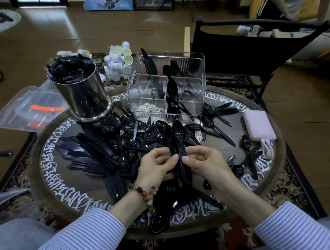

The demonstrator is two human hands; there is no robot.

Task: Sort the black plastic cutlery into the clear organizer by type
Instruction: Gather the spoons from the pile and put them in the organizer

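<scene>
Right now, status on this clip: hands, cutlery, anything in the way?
Both hands, left and right, grip a stack of black plastic spoons. Clear ribbed organizer ahead, spoons already in one compartment. Nothing in the way; loose cutlery between.

We note black spoons (178,135), clear ribbed organizer (166,84), brown table (273,183) with white script, pink power bank (259,125), blue-and-white striped sleeves (84,239), shiny steel canister (85,96).

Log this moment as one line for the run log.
left hand: holds spoon stack | right hand: holds same | organizer: partly filled | table: cutlery loose
</scene>
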